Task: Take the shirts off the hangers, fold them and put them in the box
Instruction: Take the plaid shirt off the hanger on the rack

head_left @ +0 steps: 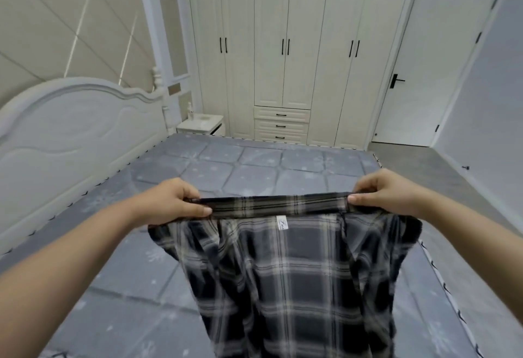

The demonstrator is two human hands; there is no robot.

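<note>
A dark plaid shirt (pixel 291 278) with black, grey and cream checks hangs in the air above the bed. Its top edge is stretched flat between my hands, and a small white label shows just under that edge. My left hand (pixel 175 202) pinches the left end of the top edge. My right hand (pixel 385 192) pinches the right end. The shirt's body drops down out of the bottom of the view. No hanger and no box are in view.
A bed with a grey quilted mattress (pixel 240 165) lies under the shirt, its white headboard (pixel 70 131) at the left. A white nightstand (pixel 201 125), a cream wardrobe (pixel 283 46) and a white door (pixel 441 60) stand beyond. Grey floor (pixel 441 182) runs along the right.
</note>
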